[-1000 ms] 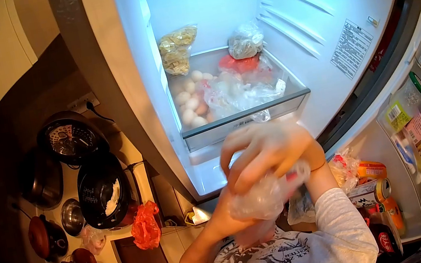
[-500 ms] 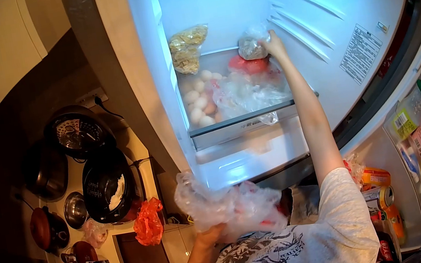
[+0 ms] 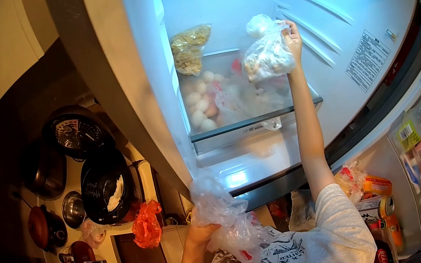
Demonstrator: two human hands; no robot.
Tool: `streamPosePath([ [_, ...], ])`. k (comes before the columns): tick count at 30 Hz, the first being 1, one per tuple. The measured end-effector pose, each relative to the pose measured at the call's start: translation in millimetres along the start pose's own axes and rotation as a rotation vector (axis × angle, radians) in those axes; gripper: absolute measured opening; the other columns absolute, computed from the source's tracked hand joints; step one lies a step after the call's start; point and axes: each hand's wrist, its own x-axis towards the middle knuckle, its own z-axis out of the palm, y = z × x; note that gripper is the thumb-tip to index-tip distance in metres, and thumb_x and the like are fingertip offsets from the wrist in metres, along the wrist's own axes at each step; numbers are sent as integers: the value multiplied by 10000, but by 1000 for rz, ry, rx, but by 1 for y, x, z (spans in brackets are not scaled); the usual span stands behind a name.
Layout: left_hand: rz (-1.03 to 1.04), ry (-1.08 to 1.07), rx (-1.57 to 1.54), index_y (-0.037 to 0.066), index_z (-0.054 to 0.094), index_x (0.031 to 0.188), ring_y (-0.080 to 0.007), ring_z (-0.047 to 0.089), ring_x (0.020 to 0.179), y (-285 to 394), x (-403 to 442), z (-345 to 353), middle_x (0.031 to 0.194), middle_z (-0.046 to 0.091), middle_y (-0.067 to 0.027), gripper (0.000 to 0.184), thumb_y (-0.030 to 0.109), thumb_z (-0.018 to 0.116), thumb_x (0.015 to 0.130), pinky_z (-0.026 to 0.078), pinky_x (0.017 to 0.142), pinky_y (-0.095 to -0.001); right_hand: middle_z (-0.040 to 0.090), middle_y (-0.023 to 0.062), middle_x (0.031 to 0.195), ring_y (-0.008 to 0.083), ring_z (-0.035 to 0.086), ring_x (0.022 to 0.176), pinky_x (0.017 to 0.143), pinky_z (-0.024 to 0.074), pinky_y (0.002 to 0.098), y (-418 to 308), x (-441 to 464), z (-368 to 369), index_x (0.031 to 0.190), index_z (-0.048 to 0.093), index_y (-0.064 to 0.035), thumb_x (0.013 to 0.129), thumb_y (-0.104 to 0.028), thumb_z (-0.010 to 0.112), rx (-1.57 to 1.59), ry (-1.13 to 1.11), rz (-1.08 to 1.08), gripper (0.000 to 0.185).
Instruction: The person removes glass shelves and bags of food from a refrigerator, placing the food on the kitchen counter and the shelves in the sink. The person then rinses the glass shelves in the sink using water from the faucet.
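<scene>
Inside the lit fridge, my right hand grips a clear plastic bag at its side. Pale lumpy contents show through it, but I cannot make out what they are. The bag is lifted over the clear drawer, which holds several eggs on its left and more plastic bags on its right. Close to my chest, my left hand is closed around a bunch of crumpled clear plastic bags with red marks. A bag of yellowish dried food stands at the fridge's back left.
At right, the open fridge door carries cans and packets. The counter on the left holds a black pot with white food, a metal bowl, a red-lidded pot and a red plastic bag.
My right hand has raised a larger clear bag in place of the small greyish bag it was touching. My left hand and its plastic bags have shifted slightly left, and the bags hang lower.
</scene>
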Motion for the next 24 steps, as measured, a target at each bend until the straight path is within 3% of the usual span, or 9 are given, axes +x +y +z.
streamPosePath([
  [3,52,96,10,0,398,1146,-182,497,931,25,14,27,1036,507,-81,670,210,742,610,384,835,-309,552,99,658,78,516,598,543,430,195,-27,-29,17,934,497,-61,802,-35,506,372,-118,152,134],
  [7,-79,84,237,9,459,1076,-162,501,867,-31,2,-62,1065,476,-86,446,144,649,695,421,771,-279,550,99,652,79,515,590,536,430,197,-67,-92,49,930,496,-62,802,-36,506,739,-326,306,131],
  [9,-112,94,310,10,466,1068,-160,502,855,-37,-8,-70,1076,468,-90,411,140,629,714,429,759,-274,549,98,650,80,515,586,533,430,198,-80,-124,65,928,496,-62,802,-36,506,863,-408,372,130],
  [18,67,99,-351,-2,389,1156,-181,501,898,51,4,26,1105,463,-116,595,251,661,691,411,800,-296,544,96,637,84,512,568,518,429,202,-98,-210,104,920,495,-64,801,-38,507,1083,-513,537,123],
  [21,96,125,-516,-6,363,1185,-188,500,912,61,0,37,1115,461,-125,658,288,672,684,405,813,-304,542,96,633,85,512,562,513,429,203,-101,-227,114,917,494,-64,801,-38,507,1130,-510,581,120],
  [24,88,143,-565,-3,381,1159,-195,506,897,55,0,29,1098,469,-126,607,263,659,689,412,798,-303,540,95,628,86,511,556,508,429,205,-106,-240,119,915,494,-65,801,-39,508,1150,-504,606,118],
])
